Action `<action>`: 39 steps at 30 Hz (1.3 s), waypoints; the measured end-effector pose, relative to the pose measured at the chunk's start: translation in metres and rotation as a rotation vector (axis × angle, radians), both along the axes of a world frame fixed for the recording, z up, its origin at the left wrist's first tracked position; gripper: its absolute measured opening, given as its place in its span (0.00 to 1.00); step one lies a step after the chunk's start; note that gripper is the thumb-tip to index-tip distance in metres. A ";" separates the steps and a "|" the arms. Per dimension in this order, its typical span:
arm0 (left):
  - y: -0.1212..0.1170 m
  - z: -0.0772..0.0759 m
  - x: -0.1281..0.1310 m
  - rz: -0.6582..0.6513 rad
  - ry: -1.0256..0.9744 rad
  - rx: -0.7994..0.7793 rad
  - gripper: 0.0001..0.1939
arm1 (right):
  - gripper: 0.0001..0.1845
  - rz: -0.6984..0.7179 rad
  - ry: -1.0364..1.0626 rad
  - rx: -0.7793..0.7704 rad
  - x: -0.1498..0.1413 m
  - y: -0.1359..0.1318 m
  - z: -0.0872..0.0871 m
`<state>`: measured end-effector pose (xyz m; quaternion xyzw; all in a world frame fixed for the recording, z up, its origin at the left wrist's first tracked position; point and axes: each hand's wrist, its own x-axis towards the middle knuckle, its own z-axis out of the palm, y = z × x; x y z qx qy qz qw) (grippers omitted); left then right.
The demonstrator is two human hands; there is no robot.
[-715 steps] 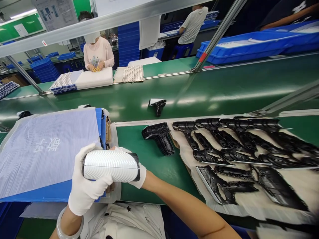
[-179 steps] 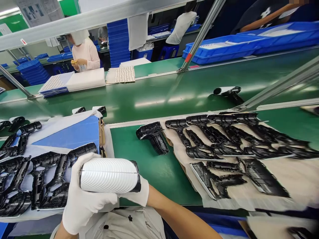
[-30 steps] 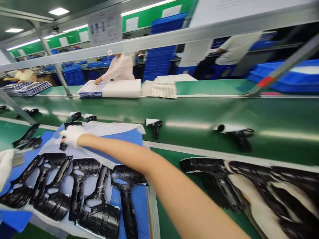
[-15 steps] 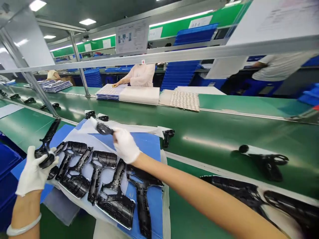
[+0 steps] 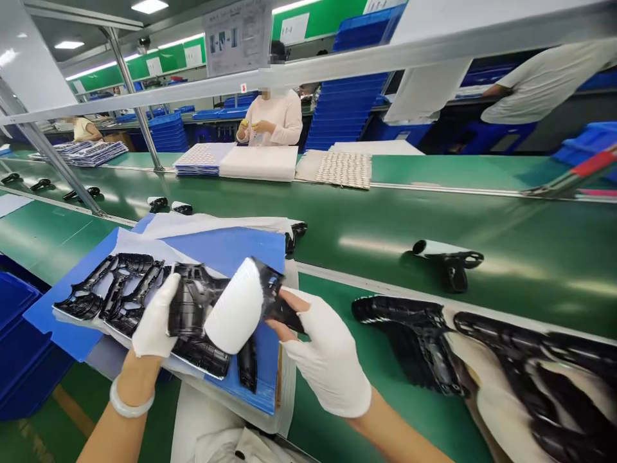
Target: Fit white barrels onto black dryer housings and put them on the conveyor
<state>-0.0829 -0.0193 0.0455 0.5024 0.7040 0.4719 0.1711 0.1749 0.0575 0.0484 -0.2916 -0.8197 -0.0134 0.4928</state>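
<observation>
The person's right hand (image 5: 328, 354) is half closed around the black grip of a hair dryer (image 5: 236, 305), with the thumb and fingers wrapped about the dark plastic and the white barrel tipped up and toward the left hand. The dryer is held in the air above a blue sheet (image 5: 231, 247), near the middle of the view. The left hand (image 5: 154, 318), with a pale bangle (image 5: 132, 400) on its wrist, sits just beside the barrel, fingers together and pressed against a black plastic shell (image 5: 193, 302). From here I cannot tell whether it actually grips that shell or the sheet's edge beneath it.

More glossy black shells (image 5: 89, 296) lie in a cluster on the blue sheet, which rests on a white liner. Further black shells (image 5: 400, 334) lie on a pale wrapper to the right, on a green bench (image 5: 337, 399). Two finished dryers (image 5: 448, 260) and others sit along a green belt (image 5: 347, 222) beyond. Across the belt, a co-worker (image 5: 270, 119) in a pink top stands behind white stacks, hands together, beside a tall pile of blue crates (image 5: 347, 109).
</observation>
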 end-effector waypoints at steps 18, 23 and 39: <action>0.000 0.011 0.075 -0.551 -0.449 0.028 0.51 | 0.12 0.300 -0.110 -0.852 0.017 -0.003 -0.016; 0.003 0.025 0.081 -0.588 0.017 0.211 0.57 | 0.30 0.643 -0.009 -1.384 0.018 -0.011 -0.009; 0.009 0.005 0.092 -0.511 -0.164 0.367 0.35 | 0.28 1.216 0.880 -2.091 0.040 -0.058 0.008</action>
